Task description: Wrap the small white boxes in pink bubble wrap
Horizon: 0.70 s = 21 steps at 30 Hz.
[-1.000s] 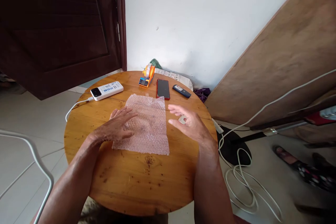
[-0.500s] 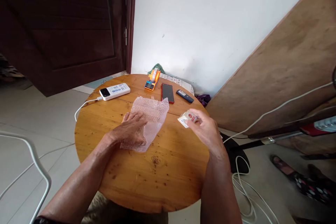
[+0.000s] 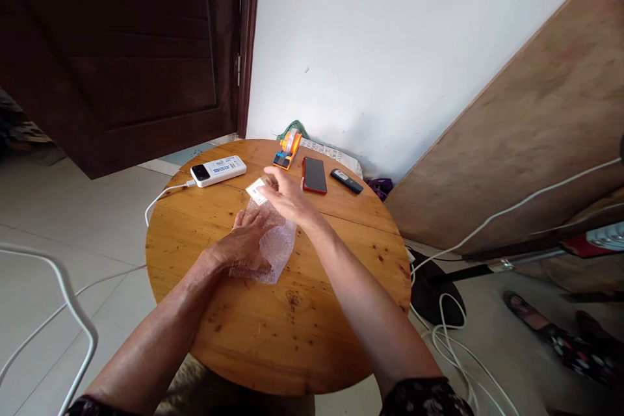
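Items: bubble wrap sheet [image 3: 275,247], 1; small card [image 3: 257,190], 1; power bank [image 3: 218,170], 1; tape dispenser [image 3: 286,149], 1; smartphone [image 3: 314,175], 1; dark handset [image 3: 346,181], 1.

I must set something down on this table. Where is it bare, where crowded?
Bare wood: the table's near half, below the bubble wrap, and the right side past the right hand holding a card. Crowded: the far edge, with power bank, tape dispenser, red phone; the left hand fills the middle.

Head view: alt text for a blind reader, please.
The right hand holds a small white card near bubble wrap that the left hand grips on a round wooden table. A power bank, tape dispenser and red phone lie beyond.
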Tool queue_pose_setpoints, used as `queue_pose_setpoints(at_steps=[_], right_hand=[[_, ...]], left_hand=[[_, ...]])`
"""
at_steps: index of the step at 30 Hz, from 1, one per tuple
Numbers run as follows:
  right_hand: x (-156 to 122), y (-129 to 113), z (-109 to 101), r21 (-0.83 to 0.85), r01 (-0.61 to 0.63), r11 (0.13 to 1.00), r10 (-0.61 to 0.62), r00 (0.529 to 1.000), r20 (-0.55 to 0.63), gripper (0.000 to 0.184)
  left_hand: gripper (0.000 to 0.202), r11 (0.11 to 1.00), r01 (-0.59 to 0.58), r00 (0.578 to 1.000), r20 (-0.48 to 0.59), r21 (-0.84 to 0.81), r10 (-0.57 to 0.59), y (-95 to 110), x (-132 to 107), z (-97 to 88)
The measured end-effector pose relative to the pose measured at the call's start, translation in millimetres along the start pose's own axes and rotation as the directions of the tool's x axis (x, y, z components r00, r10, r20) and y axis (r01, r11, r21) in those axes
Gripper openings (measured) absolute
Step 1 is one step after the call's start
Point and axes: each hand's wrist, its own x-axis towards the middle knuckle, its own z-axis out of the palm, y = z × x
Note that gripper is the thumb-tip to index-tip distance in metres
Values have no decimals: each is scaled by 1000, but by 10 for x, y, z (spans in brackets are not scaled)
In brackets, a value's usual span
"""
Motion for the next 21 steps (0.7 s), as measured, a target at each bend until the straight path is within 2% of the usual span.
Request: queue_pose_setpoints(at_steps=[3, 6, 12, 16, 21], right_hand=[[71, -28, 90, -185, -89, 979, 111, 988, 108, 46], [-84, 26, -18, -295, -137, 946, 189, 970, 156, 44], [-699, 382, -452, -276, -15, 961, 112, 934, 339, 46], [-955, 570, -518, -247, 7, 969, 72, 948, 309, 51], [-1008, 609, -417, -251, 36, 967, 28, 970, 243, 59]], left_hand=[[103, 999, -53, 998, -43, 0, 53, -13, 2, 27], [92, 997, -82, 995, -50, 17, 82, -24, 5, 47], [83, 995, -86, 996, -21, 54, 87, -40, 9, 58], [87, 997, -64, 998, -5, 51, 65, -64, 6, 49], [97, 995, -101, 995, -14, -20, 101, -120, 23, 47]])
